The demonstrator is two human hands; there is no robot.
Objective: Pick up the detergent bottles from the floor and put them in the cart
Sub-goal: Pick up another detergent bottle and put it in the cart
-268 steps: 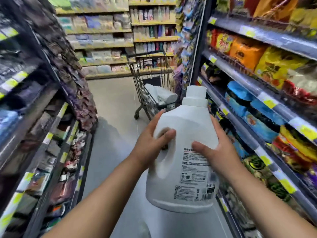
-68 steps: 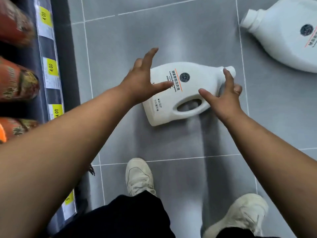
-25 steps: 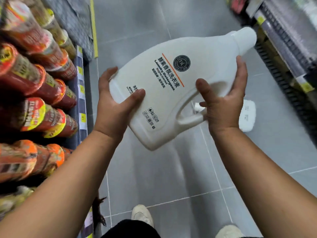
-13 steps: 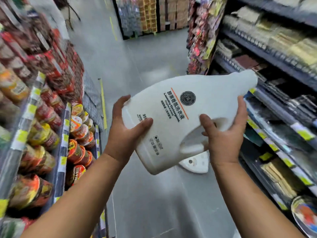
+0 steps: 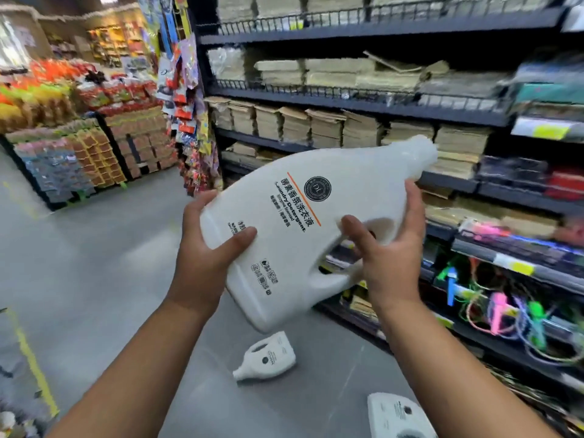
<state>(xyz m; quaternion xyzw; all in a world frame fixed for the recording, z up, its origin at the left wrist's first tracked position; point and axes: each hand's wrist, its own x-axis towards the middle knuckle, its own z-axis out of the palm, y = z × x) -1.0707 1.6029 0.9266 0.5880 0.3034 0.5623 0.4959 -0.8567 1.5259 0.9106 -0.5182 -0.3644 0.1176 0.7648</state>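
I hold a large white detergent bottle [image 5: 294,222] tilted in mid-air, its cap pointing up to the right. My left hand [image 5: 205,257] grips its base end, thumb across the label side. My right hand [image 5: 385,257] grips the handle and neck end, thumb on the front and fingers behind. Two more white detergent bottles lie on the grey floor below: one on its side [image 5: 268,355], another [image 5: 398,415] at the bottom edge, partly cut off. The cart is out of view.
Dark shelving [image 5: 379,99] with stacked paper goods and coloured items runs along the right of the aisle. Stacked product displays [image 5: 94,147] stand at the far left across the grey floor [image 5: 79,263]. A yellow floor line [image 5: 34,365] runs at the lower left.
The view has swung right and up, so the right-hand shelves now fill the background. The bottle stays in both hands at about the same tilt. Two floor bottles now show below.
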